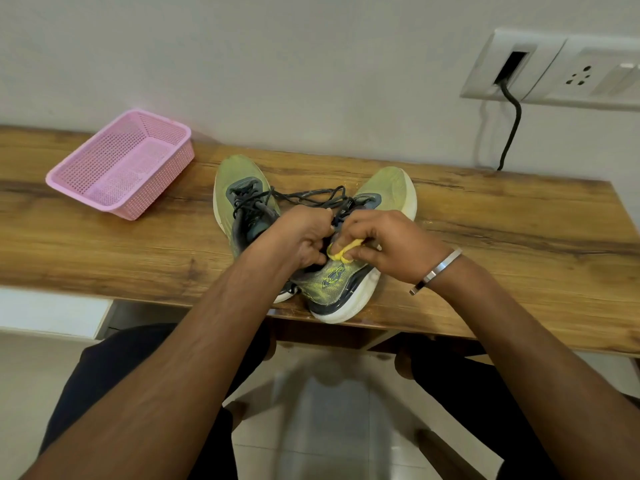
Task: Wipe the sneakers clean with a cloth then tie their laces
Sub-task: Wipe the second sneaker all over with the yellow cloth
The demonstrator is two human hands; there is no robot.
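Two yellow-green sneakers with white soles lie on the wooden table, heels toward me. The left sneaker (pixel 240 181) points away; the right sneaker (pixel 391 188) angles to the right, its heel at the table's front edge. Their dark laces (pixel 308 195) run loose and tangled between them. My left hand (pixel 301 237) grips the right sneaker at its collar, fingers curled by the laces. My right hand (pixel 388 242) pinches a small bunched yellow cloth (pixel 343 252) against the sneaker's opening. Both hands hide the tongue.
A pink perforated plastic basket (pixel 121 164) stands at the back left of the table (pixel 519 237). A wall socket panel (pixel 554 67) with a black cable (pixel 512 126) hangs at upper right. My knees and a tiled floor lie below the table edge.
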